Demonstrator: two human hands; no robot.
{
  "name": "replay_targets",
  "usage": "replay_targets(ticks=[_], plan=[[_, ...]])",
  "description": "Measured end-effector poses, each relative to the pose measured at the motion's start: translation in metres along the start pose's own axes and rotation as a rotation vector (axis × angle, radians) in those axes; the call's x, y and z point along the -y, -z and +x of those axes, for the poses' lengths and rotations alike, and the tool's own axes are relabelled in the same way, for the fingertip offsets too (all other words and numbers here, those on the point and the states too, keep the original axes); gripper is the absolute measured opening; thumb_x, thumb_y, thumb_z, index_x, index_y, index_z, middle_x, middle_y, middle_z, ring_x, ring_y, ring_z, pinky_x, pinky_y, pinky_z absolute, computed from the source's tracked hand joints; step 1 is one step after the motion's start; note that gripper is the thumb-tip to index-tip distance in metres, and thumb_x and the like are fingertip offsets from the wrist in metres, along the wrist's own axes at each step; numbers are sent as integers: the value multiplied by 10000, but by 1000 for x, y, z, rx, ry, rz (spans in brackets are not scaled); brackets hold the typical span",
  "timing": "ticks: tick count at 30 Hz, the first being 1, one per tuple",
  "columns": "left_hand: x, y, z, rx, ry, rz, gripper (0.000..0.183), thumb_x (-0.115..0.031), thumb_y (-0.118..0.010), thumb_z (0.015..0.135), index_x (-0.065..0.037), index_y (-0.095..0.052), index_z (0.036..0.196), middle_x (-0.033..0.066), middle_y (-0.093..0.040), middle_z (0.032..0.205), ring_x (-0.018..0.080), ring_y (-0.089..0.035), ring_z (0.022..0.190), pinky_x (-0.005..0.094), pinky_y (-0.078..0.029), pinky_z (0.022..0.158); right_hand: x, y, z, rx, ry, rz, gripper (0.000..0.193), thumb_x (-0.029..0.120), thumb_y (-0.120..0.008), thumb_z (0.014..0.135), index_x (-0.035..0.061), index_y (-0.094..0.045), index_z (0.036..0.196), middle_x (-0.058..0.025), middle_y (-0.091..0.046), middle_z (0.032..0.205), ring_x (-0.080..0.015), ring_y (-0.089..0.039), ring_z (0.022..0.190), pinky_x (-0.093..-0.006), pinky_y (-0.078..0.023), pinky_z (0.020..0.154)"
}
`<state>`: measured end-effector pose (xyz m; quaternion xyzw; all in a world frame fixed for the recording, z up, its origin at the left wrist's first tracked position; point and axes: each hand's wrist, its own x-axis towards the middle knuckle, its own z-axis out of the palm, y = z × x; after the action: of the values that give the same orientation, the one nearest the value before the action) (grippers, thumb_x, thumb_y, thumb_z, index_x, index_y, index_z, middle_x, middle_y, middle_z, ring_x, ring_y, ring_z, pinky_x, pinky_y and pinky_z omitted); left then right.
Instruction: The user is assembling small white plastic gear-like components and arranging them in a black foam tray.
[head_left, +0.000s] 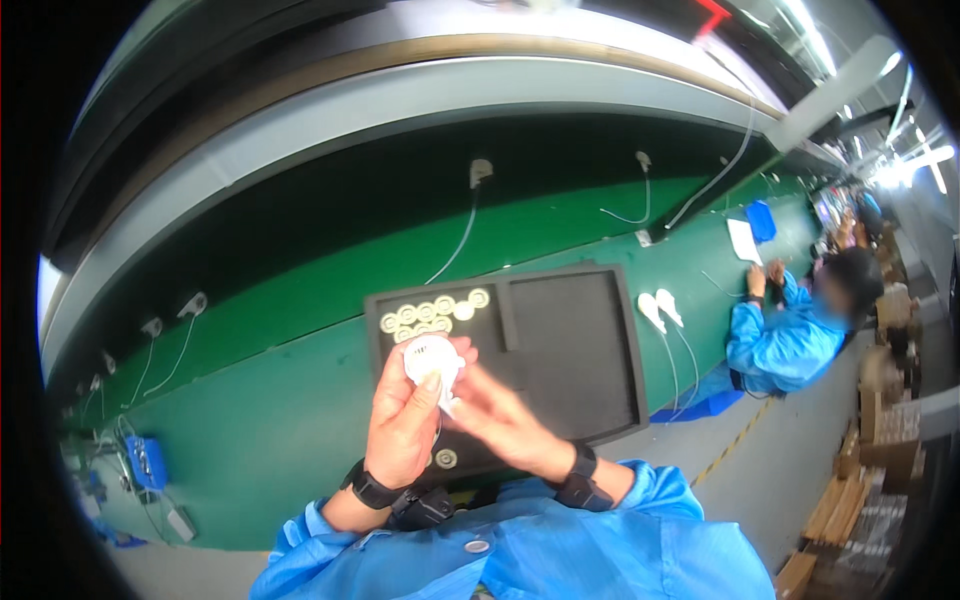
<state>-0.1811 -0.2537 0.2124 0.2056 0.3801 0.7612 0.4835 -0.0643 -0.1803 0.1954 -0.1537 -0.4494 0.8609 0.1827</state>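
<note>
Over the left part of a black tray (pixel 575 350), my left hand (pixel 398 432) grips a white round plastic device (pixel 428 356) with small slots in its face. The thumb presses on its front, and a narrower white part points down from it. Close on the right is my right hand (pixel 508 425), somewhat blurred, its fingers stretched out and apart beside the device's lower end. Whether they touch it I cannot tell. Several round cream pieces with ring-shaped centres (pixel 445 304) lie in rows at the tray's far left. Another round piece (pixel 446 458) lies near my left wrist.
On the green bench (pixel 260 430), two white devices with cables (pixel 652 310) lie right of the tray. More cabled white units (pixel 481 173) hang along the back. A blue bin (pixel 147 462) is far left. A co-worker in blue (pixel 790 335) sits at the right, near cartons.
</note>
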Motion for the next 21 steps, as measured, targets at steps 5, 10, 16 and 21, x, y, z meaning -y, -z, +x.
replay_targets(ticks=[5, 10, 16, 21], plan=[[15, -7, 12, 66, 97, 33, 354, -130, -543, 943, -27, -446, 1267, 193, -542, 1277, 304, -530, 1204, 394, -471, 969, 5, 16, -4, -196, -76, -404, 281, 144, -502, 979, 28, -523, 1234, -12, -627, 816, -33, -515, 575, -188, -427, 510], [-5, 24, 31, -57, 10, -46, 327, -146, -536, 956, -43, -458, 1257, 160, -580, 1224, 276, -627, 1054, 375, -520, 875, 37, 34, -28, -83, -263, -433, 262, 58, -542, 940, 9, -578, 1195, -41, -638, 772, -62, -546, 580, -196, -442, 516], [-74, 102, 86, -251, -188, 15, 318, -270, -569, 948, -55, -524, 1178, 116, -651, 1057, 152, -654, 743, 267, -533, 643, 25, 37, -20, 50, -349, -360, 247, 46, -529, 948, -9, -593, 1179, -54, -645, 815, -88, -590, 664, -223, -488, 616], [-72, 262, 148, -603, -29, 314, 263, -123, -577, 910, -9, -542, 1144, 129, -674, 946, 107, -587, 621, 202, -445, 481, -11, 15, 10, 248, -401, -351, 298, 58, -502, 968, -20, -536, 1253, -68, -660, 943, -132, -634, 852, -261, -501, 800]])
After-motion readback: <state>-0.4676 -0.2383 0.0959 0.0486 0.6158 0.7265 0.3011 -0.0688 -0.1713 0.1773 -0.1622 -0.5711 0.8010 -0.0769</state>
